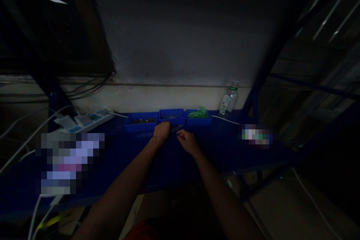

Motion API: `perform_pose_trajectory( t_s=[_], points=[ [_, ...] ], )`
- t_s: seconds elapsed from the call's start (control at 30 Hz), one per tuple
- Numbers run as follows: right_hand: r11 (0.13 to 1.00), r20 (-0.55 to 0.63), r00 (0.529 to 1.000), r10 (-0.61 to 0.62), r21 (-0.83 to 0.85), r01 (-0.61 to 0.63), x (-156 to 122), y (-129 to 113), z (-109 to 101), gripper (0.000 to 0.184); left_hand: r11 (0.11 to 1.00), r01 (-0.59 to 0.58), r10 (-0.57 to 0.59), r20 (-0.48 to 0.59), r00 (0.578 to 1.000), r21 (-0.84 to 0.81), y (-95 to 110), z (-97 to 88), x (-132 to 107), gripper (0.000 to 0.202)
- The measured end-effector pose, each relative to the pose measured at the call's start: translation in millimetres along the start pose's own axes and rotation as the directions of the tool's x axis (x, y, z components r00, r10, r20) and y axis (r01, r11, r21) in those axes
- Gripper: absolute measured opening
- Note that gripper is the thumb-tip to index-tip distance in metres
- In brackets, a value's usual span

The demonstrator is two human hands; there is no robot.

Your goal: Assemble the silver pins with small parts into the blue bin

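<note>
My left hand point(162, 131) rests at the front of the blue bins with its fingers curled under; its fingertips are hidden. Beside it, my right hand point(186, 140) has thumb and fingers bent close together, and anything between them is too small and dark to make out. A few thin metal pieces point(177, 128) lie on the blue table between the two hands. Behind them stand three blue bins: the left bin point(129, 123) holds small brassy parts, the middle bin point(172, 111) thin metal pieces, and the right bin point(206, 121) green plastic pieces or bags.
A clear plastic bottle point(228, 101) stands at the back right against the wall. On the left is a white power strip point(95, 119) with plugs and cables. Blurred-out items lie at the table's left and right. Blue frame posts point(255, 110) rise at both sides.
</note>
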State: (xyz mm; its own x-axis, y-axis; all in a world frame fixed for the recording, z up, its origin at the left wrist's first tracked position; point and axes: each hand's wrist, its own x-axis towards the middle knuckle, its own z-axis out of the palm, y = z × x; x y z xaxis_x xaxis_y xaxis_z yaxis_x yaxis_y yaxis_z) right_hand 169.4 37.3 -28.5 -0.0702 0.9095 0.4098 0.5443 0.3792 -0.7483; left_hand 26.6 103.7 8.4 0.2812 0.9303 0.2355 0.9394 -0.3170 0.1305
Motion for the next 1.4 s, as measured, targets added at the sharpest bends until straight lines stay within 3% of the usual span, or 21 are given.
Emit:
perform_pose_trajectory(
  t_s=[0.1, 0.17, 0.3, 0.43, 0.63, 0.8, 1.03, 1.4],
  points=[
    [1.0, 0.0, 1.0, 0.005, -0.003, -0.005, 0.2, 0.8, 0.7, 0.016, 1.0, -0.007, 0.006, -0.023, 1.0, -0.029, -4.9, -4.5, -7.7, 0.025],
    [1.0, -0.003, 1.0, 0.015, 0.002, -0.015, 0.0, -0.3, 0.7, 0.017, 0.99, -0.039, 0.031, -0.064, 0.997, -0.137, -8.9, -7.9, -19.2, 0.024],
    [0.999, 0.021, 1.0, -0.018, 0.039, 0.017, -2.3, -5.9, -0.2, 0.027, 0.894, -0.183, 0.135, -0.143, 0.98, -0.41, -12.1, -10.6, -50.9, 0.022],
    [0.992, 0.069, 0.997, -0.04, 0.126, 0.031, -4.1, -8.7, 0.2, 0.024, 0.835, -0.208, 0.162, -0.134, 0.978, -0.51, -9.5, -7.8, -71.3, 0.021],
    [0.974, 0.09, 0.995, -0.039, 0.226, 0.017, -3.3, -7.4, 2.4, 0.023, 0.821, -0.216, 0.166, -0.142, 0.976, -0.529, -9.6, -4.1, -74.1, 0.019],
    [0.983, 0.065, 0.997, -0.046, 0.18, 0.034, -3.5, -7.8, 2.2, 0.017, 0.803, -0.227, 0.166, -0.16, 0.973, -0.551, -9.0, -7.7, -77.0, 0.02],
    [0.994, 0.158, 0.984, -0.081, 0.091, 0.067, -6.8, -8.6, 3.9, 0.01, 0.752, -0.278, 0.205, -0.189, 0.96, -0.597, -4.6, -15.4, -81.8, 0.021],
    [0.992, 0.146, 0.982, -0.123, 0.005, 0.123, -5.8, -13.1, 2.8, 0.014, 0.733, -0.295, 0.223, -0.193, 0.956, -0.613, -10.5, -9.6, -77.1, 0.021]
  ],
)
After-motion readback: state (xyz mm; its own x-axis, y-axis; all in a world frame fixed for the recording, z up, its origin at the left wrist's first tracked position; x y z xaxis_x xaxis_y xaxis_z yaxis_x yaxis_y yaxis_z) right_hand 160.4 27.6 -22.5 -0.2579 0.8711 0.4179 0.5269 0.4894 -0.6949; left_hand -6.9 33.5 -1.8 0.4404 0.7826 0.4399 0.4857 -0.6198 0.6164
